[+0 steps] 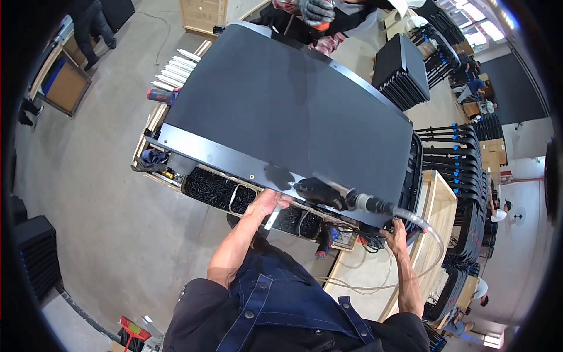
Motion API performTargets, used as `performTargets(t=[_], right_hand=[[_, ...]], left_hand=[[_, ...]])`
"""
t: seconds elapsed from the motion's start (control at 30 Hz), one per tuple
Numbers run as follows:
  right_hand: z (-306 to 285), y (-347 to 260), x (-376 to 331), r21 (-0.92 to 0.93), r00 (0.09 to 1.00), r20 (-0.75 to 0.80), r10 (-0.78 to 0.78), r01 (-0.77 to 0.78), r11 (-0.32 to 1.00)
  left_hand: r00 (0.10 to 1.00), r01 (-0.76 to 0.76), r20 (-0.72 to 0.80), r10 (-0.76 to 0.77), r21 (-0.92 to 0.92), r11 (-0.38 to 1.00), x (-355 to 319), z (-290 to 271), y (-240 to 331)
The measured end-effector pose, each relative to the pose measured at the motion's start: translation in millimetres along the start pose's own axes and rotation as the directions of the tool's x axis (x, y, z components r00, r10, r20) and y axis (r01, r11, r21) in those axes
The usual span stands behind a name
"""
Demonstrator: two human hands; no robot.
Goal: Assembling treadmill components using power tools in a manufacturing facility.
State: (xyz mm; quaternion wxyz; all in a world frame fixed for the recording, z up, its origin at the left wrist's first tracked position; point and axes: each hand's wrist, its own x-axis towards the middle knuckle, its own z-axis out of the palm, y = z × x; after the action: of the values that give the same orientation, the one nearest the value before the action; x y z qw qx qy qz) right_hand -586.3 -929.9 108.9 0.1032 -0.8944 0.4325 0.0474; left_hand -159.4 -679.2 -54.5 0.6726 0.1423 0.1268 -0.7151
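Note:
In front of me lies a long black board or belt [281, 105] with silver side rails [211, 154], which looks like a treadmill deck. My left hand [268, 202] is closed at the near rail; what its fingers hold is hidden. A pale flat strip [272, 218] shows just below it. My right hand [396, 236] curls round the black frame [410, 188] at the deck's right end. Between my hands, a dark air screwdriver [322, 193] on a clear hose [431, 229] hangs over the near rail, blurred, with neither hand on it.
Bins of black screws [214, 186] sit under the near rail. A red-and-blue power tool [161, 95] lies at the left end, another [324, 243] below the deck. Across from me, a co-worker's gloved hand [316, 12] holds something orange-tipped. Black frames [451, 158] are stacked at right.

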Motion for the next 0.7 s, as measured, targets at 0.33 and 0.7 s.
performTargets(t=[0.33, 0.7], right_hand=[[7, -30, -13, 0.145, 0.985, -0.127, 0.116, -0.098, 0.985], [5, -16, -13, 0.001, 0.994, -0.104, -0.04, 0.041, 0.999]], left_hand=[[0.999, -0.011, 0.034, 0.013, -0.049, 0.999, -7, -13, -4], [1.0, -0.01, 0.015, 0.011, -0.032, 0.999, -8, -4, -3]])
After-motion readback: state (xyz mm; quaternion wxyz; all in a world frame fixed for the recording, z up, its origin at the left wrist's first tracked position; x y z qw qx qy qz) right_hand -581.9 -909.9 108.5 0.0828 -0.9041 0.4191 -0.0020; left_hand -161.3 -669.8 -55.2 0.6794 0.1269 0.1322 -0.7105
